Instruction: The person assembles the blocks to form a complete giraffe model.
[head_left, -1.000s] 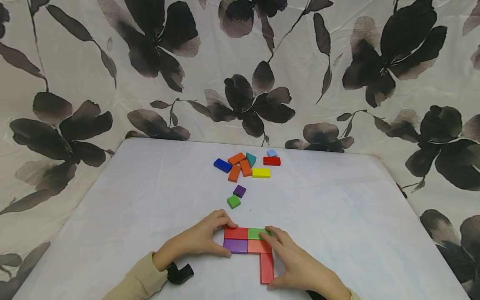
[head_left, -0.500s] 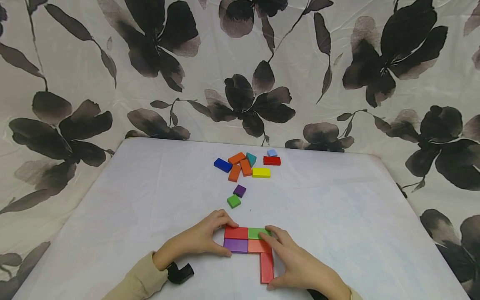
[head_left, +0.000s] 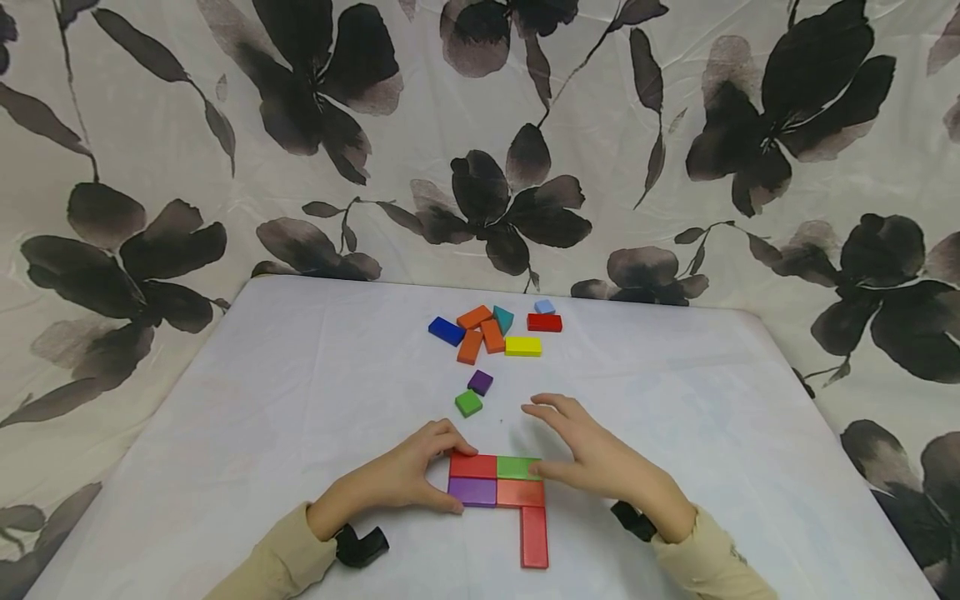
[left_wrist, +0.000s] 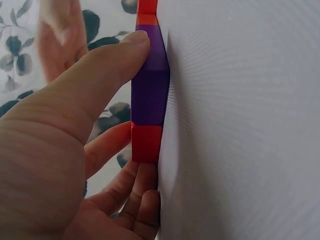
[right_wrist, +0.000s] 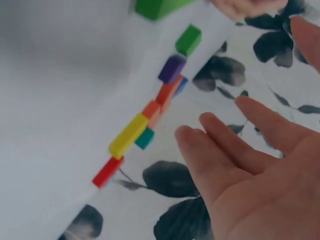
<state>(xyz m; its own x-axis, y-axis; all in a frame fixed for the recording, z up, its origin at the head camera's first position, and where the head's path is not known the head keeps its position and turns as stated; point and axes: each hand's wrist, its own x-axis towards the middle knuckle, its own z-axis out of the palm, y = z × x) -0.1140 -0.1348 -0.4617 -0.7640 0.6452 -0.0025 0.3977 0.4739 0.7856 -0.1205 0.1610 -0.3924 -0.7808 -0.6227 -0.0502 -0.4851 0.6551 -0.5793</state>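
Note:
Flat blocks lie together on the white table: a red block (head_left: 473, 466) and a green block (head_left: 517, 467) behind, a purple block (head_left: 472, 492) and an orange-red block (head_left: 520, 493) in front. Another red block (head_left: 534, 537) extends toward the near edge from the orange-red one. My left hand (head_left: 405, 475) grips the left end, thumb against the purple block's near side, fingers at the red block's far side; the left wrist view shows the purple block (left_wrist: 149, 97) beside the thumb. My right hand (head_left: 600, 450) hovers over the right end with fingers spread, holding nothing.
A green cube (head_left: 468, 404) and a dark purple cube (head_left: 480, 382) sit beyond the hands. Farther back are a blue block (head_left: 447, 331), a yellow block (head_left: 523, 347), a red block (head_left: 544, 322), several orange blocks (head_left: 468, 347), and a teal triangular piece (head_left: 503, 319).
My right hand has let go of the long red block at the near right and risen away toward the far side, its fingers spreading. The left hand and the blocks have stayed put.

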